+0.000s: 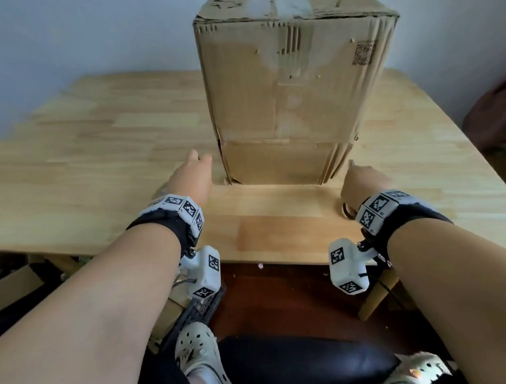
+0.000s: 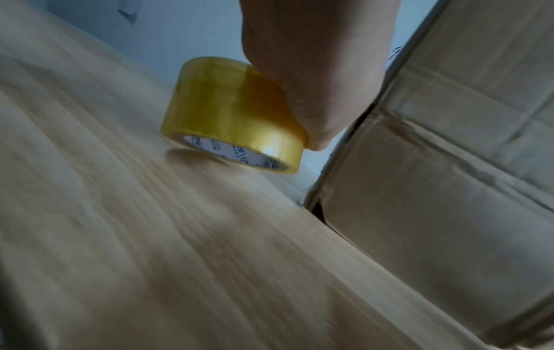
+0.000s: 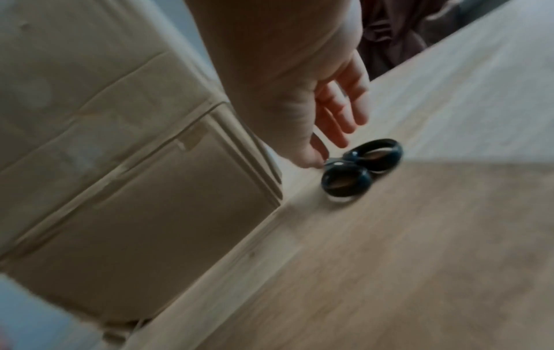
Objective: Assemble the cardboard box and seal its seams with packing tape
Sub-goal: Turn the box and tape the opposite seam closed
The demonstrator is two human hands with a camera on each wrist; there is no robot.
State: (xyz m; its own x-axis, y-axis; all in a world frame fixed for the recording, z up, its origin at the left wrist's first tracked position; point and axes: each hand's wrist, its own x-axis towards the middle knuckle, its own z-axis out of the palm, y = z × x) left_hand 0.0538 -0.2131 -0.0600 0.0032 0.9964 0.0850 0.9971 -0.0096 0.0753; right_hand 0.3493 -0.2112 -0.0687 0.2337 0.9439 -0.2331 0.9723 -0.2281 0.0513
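I am seeing the box (image 1: 292,97) standing tall on the table (image 1: 90,144), at 12 o'clock from me, its near bottom edge set back from the table's near edge by a bare strip of wood. The box's top is closed and carrying a pale strip along its middle; the near face is creased, with a flap seam crossing it low down.

My left hand (image 1: 194,173) is sitting at 9 o'clock of the box's near left corner, just beside it and not touching. In the left wrist view it is gripping the tape (image 2: 233,113) from above, fingers curled over the roll's rim. The roll is tilting, its far lower edge at or just off the wood, with a shadow under it; I cannot tell which. Open table is lying wide to the left, toward 9 and 10 o'clock.

My right hand (image 1: 363,180) is lying at 3 o'clock of the box's near right corner, just clear of its crushed edge. In the right wrist view its thumb and forefinger are pinching the scissors (image 3: 359,168) near the pivot, the other fingers spread loose. The black handle loops are pointing back toward me, low over the wood. Bare table is stretching right toward 3 o'clock, as far as its edge.
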